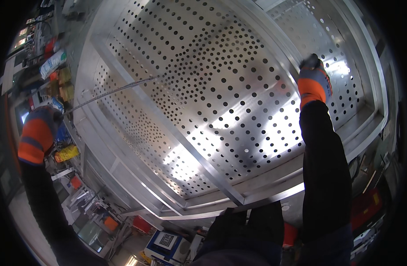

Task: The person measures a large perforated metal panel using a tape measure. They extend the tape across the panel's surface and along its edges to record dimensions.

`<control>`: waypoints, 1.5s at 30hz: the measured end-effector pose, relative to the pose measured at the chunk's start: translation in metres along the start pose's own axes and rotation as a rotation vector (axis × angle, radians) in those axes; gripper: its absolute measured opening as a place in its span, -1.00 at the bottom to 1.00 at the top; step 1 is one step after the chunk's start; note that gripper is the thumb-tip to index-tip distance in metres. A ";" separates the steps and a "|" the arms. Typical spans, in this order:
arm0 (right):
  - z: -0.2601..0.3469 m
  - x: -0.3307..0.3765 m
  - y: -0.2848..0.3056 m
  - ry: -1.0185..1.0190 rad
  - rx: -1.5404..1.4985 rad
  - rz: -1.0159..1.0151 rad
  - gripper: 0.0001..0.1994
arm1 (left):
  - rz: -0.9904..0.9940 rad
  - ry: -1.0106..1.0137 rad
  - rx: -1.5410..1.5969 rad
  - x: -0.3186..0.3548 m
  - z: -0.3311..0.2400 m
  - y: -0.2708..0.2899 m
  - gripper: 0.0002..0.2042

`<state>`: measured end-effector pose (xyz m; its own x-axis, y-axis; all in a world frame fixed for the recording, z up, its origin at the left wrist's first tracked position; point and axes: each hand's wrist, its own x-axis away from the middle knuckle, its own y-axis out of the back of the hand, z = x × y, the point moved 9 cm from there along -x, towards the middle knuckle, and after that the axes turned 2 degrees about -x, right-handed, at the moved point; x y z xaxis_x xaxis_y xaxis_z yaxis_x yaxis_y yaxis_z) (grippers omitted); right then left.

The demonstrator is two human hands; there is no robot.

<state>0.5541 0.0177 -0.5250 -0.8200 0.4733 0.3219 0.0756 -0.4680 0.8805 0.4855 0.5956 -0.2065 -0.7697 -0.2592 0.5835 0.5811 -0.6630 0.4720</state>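
My left hand (37, 133), in an orange and grey work glove, is closed round one end of a long thin ribbed metal rod (110, 92). The rod slants up to the right, and its far tip is over a perforated metal sheet (221, 95) dotted with round holes. This sheet lies within a silvery metal frame (168, 126) of straight bars. At the right, my right hand (314, 82) wears a matching glove with dark fingertips. Its fingers are curled over a frame bar (281, 42) between two perforated panels.
Below the frame at left are scattered metal pieces (84, 197) and a yellow bag (66, 154). A blue and white machine (167, 246) stands near my legs. Red equipment (367, 208) sits at the lower right. Packages (53, 64) line the far left.
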 end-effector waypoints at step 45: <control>0.002 -0.001 -0.004 -0.014 0.004 0.015 -0.35 | -0.028 0.006 0.289 0.024 -0.068 -0.011 -0.74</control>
<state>0.5563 0.0205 -0.5281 -0.8109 0.4762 0.3401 0.0905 -0.4721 0.8769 0.4422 0.5488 -0.2429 -0.7876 -0.2479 0.5641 0.6101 -0.4422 0.6574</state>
